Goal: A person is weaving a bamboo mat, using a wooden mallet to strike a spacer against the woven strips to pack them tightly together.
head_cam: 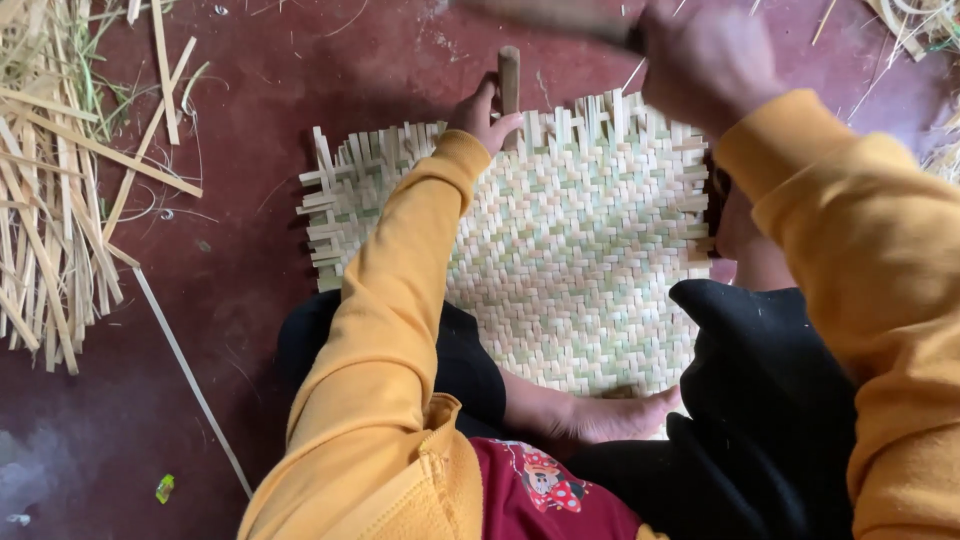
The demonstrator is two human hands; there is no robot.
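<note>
Bamboo mat [570,260] lies on the red floor [240,280], mostly woven; loose strip ends remain at its far edge. Left hand [483,115] grips a wooden peg [509,78] there; right hand [700,60] clenches a blurred stick [550,18] above.

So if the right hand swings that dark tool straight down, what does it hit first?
Probably the wooden peg that the left hand holds upright at the woven mat's far edge. The right hand and tool are blurred, so depth is uncertain.

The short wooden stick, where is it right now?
In the head view, the wooden stick stands at the woven mat's far edge, gripped by the left hand.
</note>
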